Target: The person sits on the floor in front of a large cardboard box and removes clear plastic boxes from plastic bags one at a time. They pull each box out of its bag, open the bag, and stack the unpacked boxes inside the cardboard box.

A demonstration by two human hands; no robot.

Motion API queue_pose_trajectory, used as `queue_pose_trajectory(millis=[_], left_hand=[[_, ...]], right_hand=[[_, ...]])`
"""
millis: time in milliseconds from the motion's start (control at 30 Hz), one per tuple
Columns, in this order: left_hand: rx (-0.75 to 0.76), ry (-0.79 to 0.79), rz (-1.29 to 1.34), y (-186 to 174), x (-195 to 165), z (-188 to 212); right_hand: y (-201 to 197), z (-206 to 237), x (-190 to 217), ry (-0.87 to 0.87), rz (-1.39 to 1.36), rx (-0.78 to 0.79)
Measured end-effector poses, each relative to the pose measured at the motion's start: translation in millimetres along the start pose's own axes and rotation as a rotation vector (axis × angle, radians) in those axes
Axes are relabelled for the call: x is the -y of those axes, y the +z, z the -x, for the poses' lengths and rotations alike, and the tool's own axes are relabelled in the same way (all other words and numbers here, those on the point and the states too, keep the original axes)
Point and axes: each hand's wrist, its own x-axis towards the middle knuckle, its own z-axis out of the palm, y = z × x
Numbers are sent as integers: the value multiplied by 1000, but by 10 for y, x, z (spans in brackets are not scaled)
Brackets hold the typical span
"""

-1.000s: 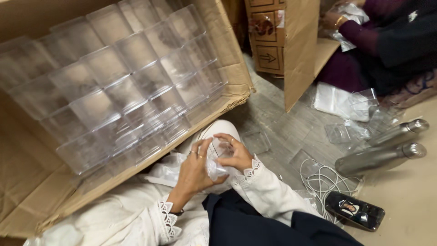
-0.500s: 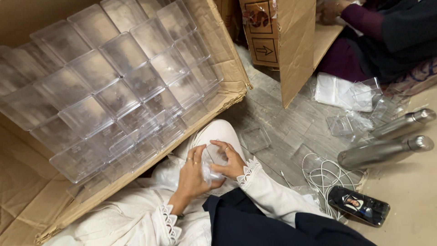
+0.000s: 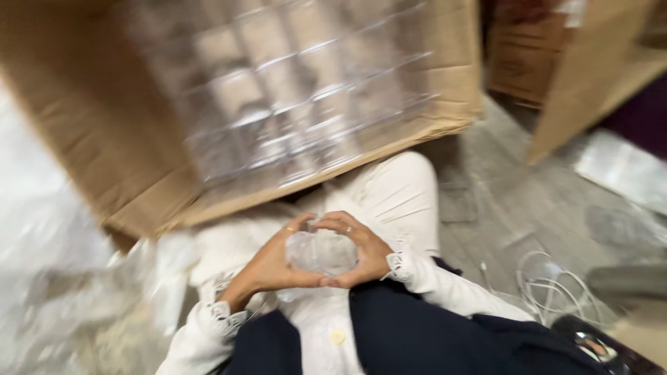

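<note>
Both our hands close around a small clear plastic container [image 3: 321, 251], the left hand [image 3: 267, 267] and right hand [image 3: 363, 250] meeting fingertip to fingertip over our lap. Just beyond it, a big cardboard box [image 3: 104, 139] tilts toward us, packed with blurred clear containers [image 3: 292, 97]. White cables [image 3: 549, 285] lie on the floor to our right.

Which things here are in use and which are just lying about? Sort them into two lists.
In use:
left hand
right hand
small clear plastic container held between both hands
cardboard box of clear containers

Lying about:
white cable coiled on the floor
dark phone-like object
second cardboard box
</note>
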Motion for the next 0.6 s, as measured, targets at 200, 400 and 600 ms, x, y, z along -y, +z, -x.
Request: queue_pose_trajectory(millis=[200,400,600], left_hand=[[-124,-119,295,300,316,516],[-149,-28,295,319,275,666],[-151,-27,150,245,165,648]], right_hand=[[250,49,-13,101,-188,192],[184,57,128,149,-121,273],[242,58,109,218,-400,215]])
